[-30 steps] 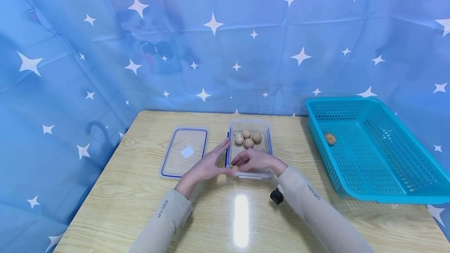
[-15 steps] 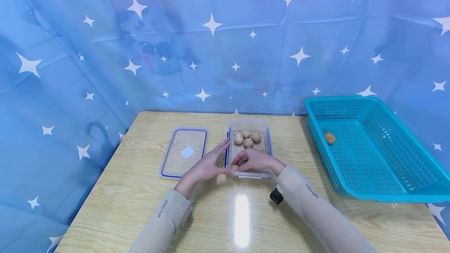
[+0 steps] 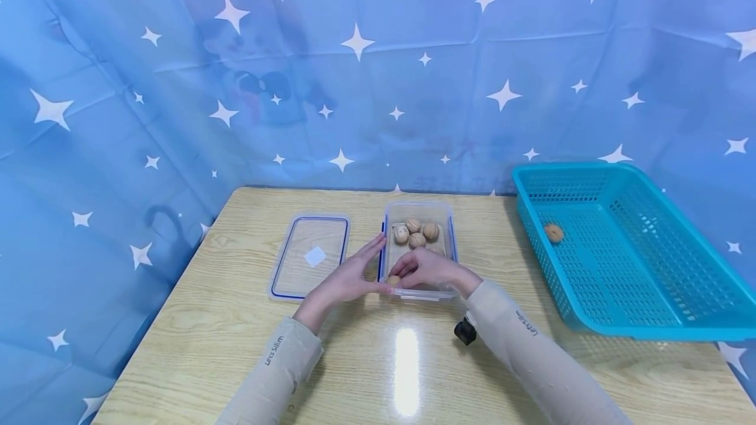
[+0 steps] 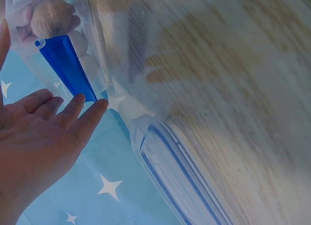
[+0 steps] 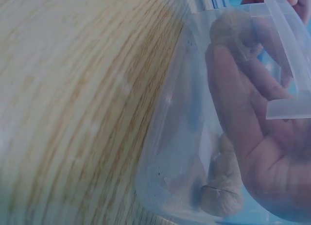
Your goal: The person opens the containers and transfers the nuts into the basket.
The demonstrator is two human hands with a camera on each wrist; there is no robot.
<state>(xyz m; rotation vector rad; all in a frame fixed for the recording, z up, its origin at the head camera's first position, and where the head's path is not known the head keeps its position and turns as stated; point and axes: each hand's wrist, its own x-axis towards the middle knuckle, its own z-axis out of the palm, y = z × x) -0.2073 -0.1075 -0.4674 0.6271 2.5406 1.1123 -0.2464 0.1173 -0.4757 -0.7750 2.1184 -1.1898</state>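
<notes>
A clear plastic box [image 3: 403, 258] with blue-edged sides stands on the table, and several walnuts [image 3: 417, 240] lie loose in its far half. My left hand [image 3: 348, 278] is at the box's left side, its thumb by the near-left corner; the fingers reach out nearly straight along a blue side clip [image 4: 67, 65]. Inside the box, my right hand [image 3: 426, 267] pinches a walnut [image 3: 394, 281] between thumb and fingers at that same corner. Through the clear wall in the right wrist view, the pinched walnut [image 5: 234, 34] shows at the fingertips.
Left of the box lies its clear lid [image 3: 302, 267] with a blue seal and a white label [image 3: 315, 256]. A teal perforated basket [image 3: 581, 310] stands on the right, holding one walnut [image 3: 554, 233]. A blue star-patterned curtain [image 3: 378, 84] hangs behind the wooden table [image 3: 195, 320].
</notes>
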